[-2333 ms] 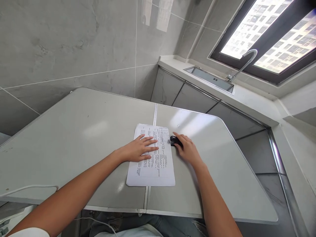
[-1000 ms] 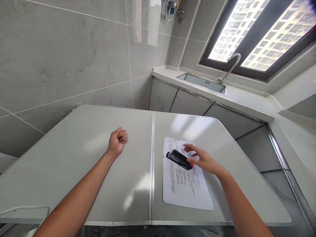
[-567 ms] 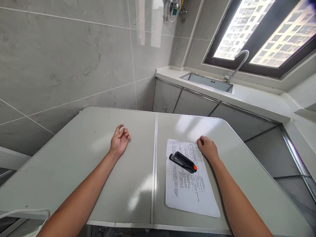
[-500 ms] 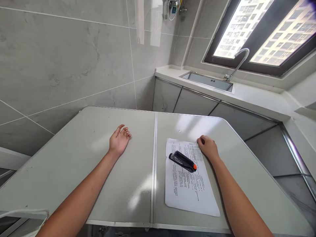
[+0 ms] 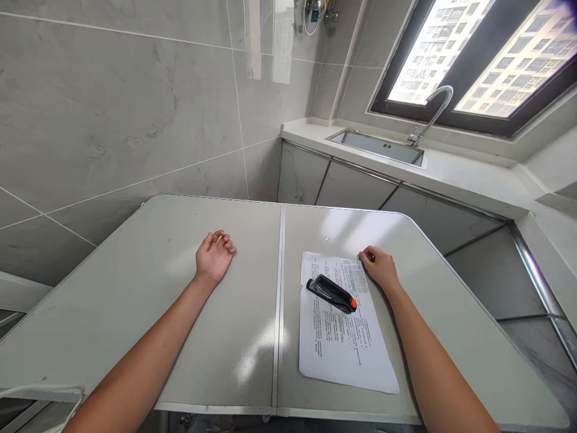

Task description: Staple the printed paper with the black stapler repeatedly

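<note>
My left hand (image 5: pixel 213 257) rests palm up on the left half of the table, its fingers loosely bent and apart, with nothing in it. My right hand (image 5: pixel 378 264) lies on the right half with its fingers curled in. Its fingertips are at the upper right corner of a printed sheet of paper (image 5: pixel 331 367); I see nothing held in them. On the sheet lies a black stapler (image 5: pixel 331 293) with an orange end, slanting down to the right. Neither hand touches the stapler.
The pale folding table (image 5: pixel 225 343) has a metal seam (image 5: pixel 279 288) down its middle. A tiny white scrap (image 5: pixel 327 239) lies beyond the paper. A white cable (image 5: pixel 45 388) hangs at the near left edge. Behind stand a counter with a sink (image 5: pixel 378 147) and a faucet (image 5: pixel 435 117).
The fingers of my left hand have curled in slightly. The whole view has shifted a little; the paper, the stapler and my right hand stay in place on the table.
</note>
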The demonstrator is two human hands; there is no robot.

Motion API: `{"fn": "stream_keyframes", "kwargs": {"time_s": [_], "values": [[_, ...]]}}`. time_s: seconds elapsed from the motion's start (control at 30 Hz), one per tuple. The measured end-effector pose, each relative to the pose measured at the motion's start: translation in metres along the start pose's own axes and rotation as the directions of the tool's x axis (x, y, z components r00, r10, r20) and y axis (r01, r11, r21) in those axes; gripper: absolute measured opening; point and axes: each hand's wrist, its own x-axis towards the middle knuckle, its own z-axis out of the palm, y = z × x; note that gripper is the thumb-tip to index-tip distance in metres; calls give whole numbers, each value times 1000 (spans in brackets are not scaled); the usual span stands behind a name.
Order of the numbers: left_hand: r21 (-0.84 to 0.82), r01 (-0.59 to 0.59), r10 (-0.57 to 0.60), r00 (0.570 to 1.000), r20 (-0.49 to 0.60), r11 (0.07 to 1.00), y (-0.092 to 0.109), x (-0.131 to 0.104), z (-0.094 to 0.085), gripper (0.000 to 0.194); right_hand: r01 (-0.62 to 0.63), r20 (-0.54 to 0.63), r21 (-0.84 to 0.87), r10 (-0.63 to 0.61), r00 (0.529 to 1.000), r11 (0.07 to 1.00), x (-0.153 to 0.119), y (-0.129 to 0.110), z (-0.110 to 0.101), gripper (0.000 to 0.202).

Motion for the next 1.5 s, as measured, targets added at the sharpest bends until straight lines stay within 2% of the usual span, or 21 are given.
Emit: {"fn": "stream_keyframes", "kwargs": {"time_s": [0.13, 0.23, 0.33, 0.4, 0.5, 0.6, 0.7, 0.87, 0.97, 1.17, 1.3, 1.4, 1.5], "values": [[-11, 5, -5, 1000, 22, 1000, 0, 0, 0, 20, 1, 11, -23, -1, 1000, 1000, -1, -1, -1, 27], [-21, 5, -5, 1000, 26, 1000, -1, -1, 1, 19, 40, -51, -59, -43, 998, 997, -2, -13, -4, 27], [4, 9, -9, 1000, 25, 1000, -1, 0, 2, 19, 180, -76, -23, -181, 981, 983, -8, -39, -4, 29], [17, 11, -12, 999, 31, 1000, -2, -1, 2, 19, 317, 13, 81, -319, 948, 945, -15, -62, 2, 31], [2, 10, -10, 999, 50, 1000, -2, -1, 3, 19, 486, 225, 194, -520, 824, 852, -27, -91, 20, 32], [-4, 1, -1, 998, 58, 1000, -2, -3, 7, 21, 600, 368, 175, -617, 695, 780, -38, -110, 38, 46], [0, 10, -10, 998, 64, 1000, -2, -4, 10, 22, 680, 418, 196, -687, 594, 707, -47, -126, 45, 55], [-10, 21, -20, 996, 89, 1000, -3, -4, 11, 21, 773, 423, 289, -800, 426, 565, -63, -161, 42, 57], [14, 21, -22, 997, 77, 1000, -3, -5, 11, 21, 798, 433, 307, -823, 368, 519, -70, -176, 43, 56], [-14, 12, -11, 998, 68, 1000, -3, -6, 12, 20, 787, 474, 235, -775, 419, 570, -66, -192, 64, 56], [-15, -2, 3, 998, 56, 1000, 0, -4, 15, 21, 775, 471, 186, -747, 470, 605, -68, -222, 95, 53], [1, -42, 42, 998, 37, 999, 16, -3, 11, 32, 759, 462, 161, -728, 507, 631, -71, -257, 118, 53], [50, -114, 114, 993, 9, 992, 44, -2, -4, 54, 735, 448, 140, -705, 550, 663, -70, -291, 138, 54]]}}
